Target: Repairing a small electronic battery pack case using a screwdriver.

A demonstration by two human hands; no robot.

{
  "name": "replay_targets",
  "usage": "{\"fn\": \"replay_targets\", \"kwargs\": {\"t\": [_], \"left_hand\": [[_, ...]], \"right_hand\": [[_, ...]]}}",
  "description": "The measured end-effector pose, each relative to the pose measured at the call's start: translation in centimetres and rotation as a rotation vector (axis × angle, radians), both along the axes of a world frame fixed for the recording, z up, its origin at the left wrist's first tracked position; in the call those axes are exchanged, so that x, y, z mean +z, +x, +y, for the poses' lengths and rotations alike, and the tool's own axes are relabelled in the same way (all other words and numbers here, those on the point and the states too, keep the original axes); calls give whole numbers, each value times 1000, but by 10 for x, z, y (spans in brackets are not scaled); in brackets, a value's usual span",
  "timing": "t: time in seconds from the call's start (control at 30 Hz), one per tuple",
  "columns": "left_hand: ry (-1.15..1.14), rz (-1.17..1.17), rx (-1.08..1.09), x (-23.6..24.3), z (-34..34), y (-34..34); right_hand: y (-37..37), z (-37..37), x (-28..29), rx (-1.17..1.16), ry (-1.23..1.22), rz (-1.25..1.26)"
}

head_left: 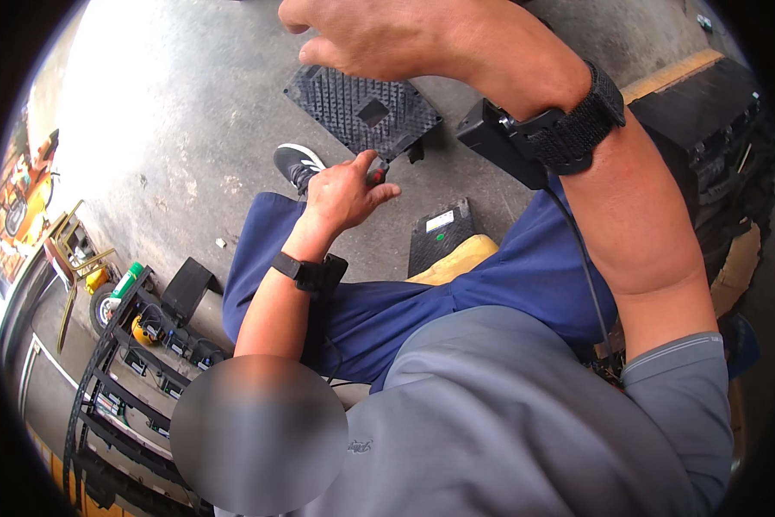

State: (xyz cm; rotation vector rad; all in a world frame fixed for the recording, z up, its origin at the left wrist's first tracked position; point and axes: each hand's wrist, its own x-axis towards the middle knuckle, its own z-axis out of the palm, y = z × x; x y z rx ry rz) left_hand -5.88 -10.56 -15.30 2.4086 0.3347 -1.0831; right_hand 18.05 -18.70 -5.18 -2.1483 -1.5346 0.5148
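Observation:
My left hand [340,196] is closed round a small dark tool with a red part [376,175], which shows between thumb and forefinger; most of it is hidden by the hand. Just beyond lies a black ribbed plastic panel [340,108] with a square opening, on the concrete floor. My right hand [361,39] is above the panel's far side, at the upper edge of the view. Its fingers look curled, but the edge cuts them off, and what they hold, if anything, does not show. Both wrists wear black straps; a black box sits on the right one.
Between my legs lie a smaller black panel with a white label [439,222] and a yellow piece [460,258]. At left stand a black metal rack [103,370] with devices and a chair [62,263]. Dark cases [697,99] are at right. A cable hangs from my right wrist.

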Motion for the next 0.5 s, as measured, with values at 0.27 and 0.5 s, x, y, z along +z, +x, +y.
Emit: {"fn": "replay_targets", "kwargs": {"t": [0.27, 0.5], "left_hand": [[-66, -166, -103, 8, 0, 0], [1, -14, -38, -2, 1, -2]], "right_hand": [[3, -1, -3, 16, 5, -17], [1, -2, 1, -18, 8, 17]]}}
